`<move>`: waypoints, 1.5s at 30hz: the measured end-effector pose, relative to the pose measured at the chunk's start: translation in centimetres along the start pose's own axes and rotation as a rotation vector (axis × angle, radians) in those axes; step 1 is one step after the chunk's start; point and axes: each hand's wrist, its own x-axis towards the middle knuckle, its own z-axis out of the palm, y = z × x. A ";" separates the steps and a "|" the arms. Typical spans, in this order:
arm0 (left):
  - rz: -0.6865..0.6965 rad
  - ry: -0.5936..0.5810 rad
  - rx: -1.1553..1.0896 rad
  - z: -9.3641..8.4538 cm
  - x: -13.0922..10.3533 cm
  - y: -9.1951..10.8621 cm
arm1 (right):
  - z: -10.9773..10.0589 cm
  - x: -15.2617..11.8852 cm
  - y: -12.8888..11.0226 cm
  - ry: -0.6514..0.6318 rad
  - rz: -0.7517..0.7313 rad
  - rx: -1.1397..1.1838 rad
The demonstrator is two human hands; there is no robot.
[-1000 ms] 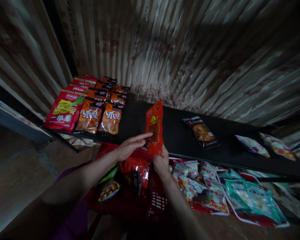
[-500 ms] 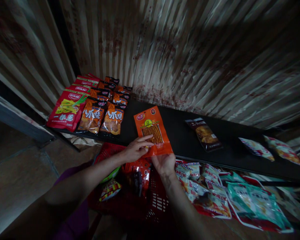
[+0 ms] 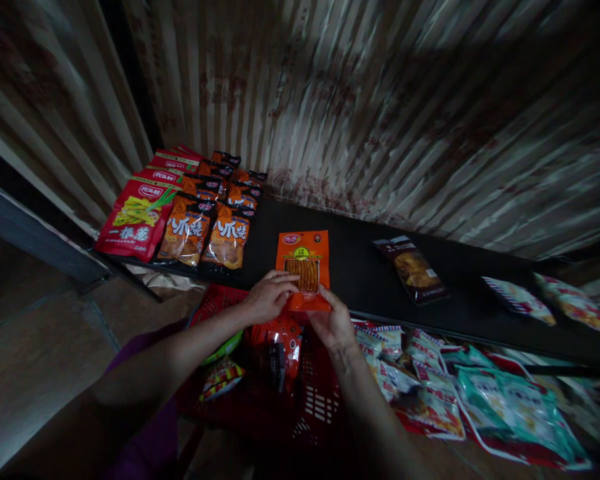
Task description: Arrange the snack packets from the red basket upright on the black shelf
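Observation:
An orange snack packet (image 3: 305, 257) with a window showing brown strips is held between both hands, over the front edge of the black shelf (image 3: 350, 247). My left hand (image 3: 273, 293) has its fingers on the packet's lower left front. My right hand (image 3: 333, 320) grips the lower right corner, thumb on the front and the other fingers hidden behind or below. Left of the packet stand rows of orange-and-black snack bags (image 3: 225, 237) and red bags (image 3: 137, 220). Under my hands, a red basket (image 3: 317, 393) holds a red-orange packet (image 3: 285, 347) and a yellow-and-red packet (image 3: 221, 379).
A dark brown packet (image 3: 413, 270) lies on the shelf to the right, with two pale packets (image 3: 517, 299) farther right. Below the shelf front are white-and-red bags (image 3: 433, 387) and teal bags (image 3: 520, 407). A pleated curtain (image 3: 330, 100) hangs behind.
The orange packet has turned from tilted to nearly upright and moved slightly down. My right thumb now shows on its front; my left hand has barely moved.

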 end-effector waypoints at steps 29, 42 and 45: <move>-0.311 0.497 -0.077 -0.1 3.6 -2.5 | 2.9 3.6 -0.4 0.034 -0.209 -0.312; -0.419 0.524 0.242 -2.0 9.7 -3.2 | 6.6 13.8 -0.6 0.092 -0.332 -0.335; -0.422 0.543 0.274 -1.7 10.8 -4.7 | 7.3 16.1 -0.4 0.118 -0.353 -0.399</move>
